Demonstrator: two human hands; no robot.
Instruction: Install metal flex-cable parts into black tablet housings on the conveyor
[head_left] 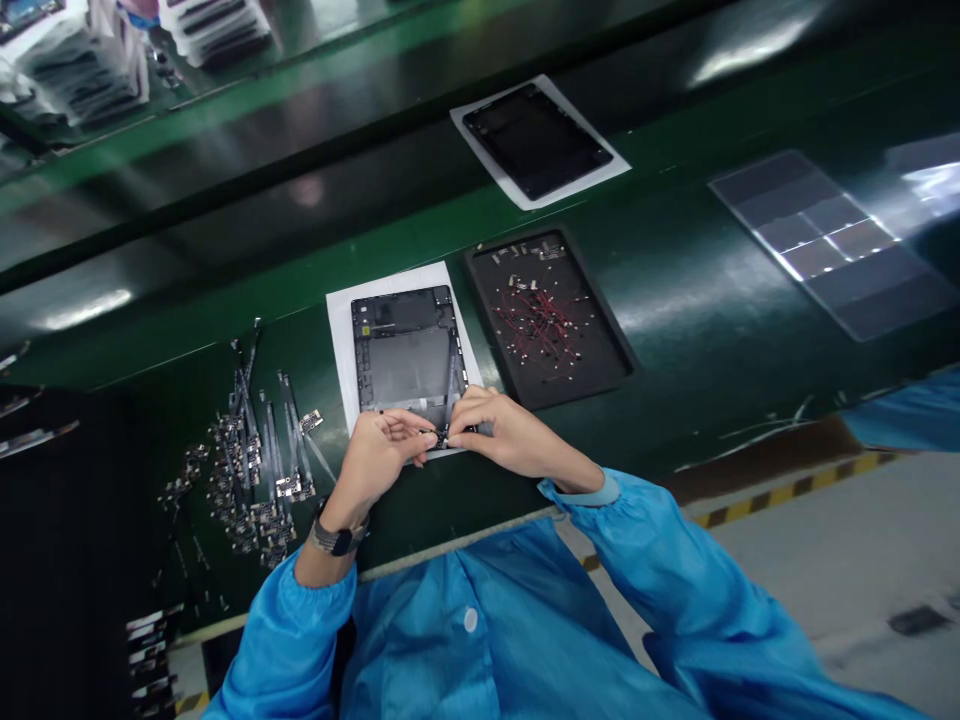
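An open tablet back shell point(409, 350) lies on a white sheet point(341, 330) on the green belt. Both my hands meet at its near edge. My left hand point(379, 450) and my right hand point(502, 430) pinch a small dark part point(441, 437) between their fingertips, right at the shell's lower rim. What the part is exactly is too small to tell. I wear a watch point(337, 538) on my left wrist and blue sleeves.
A black tray point(615, 345) with red-wired small parts sits right of the shell. Several flex-cable boards point(259, 470) lie spread to the left. Another tablet on a white sheet point(536, 140) lies farther along the belt. Stacked trays point(82, 70) stand far left.
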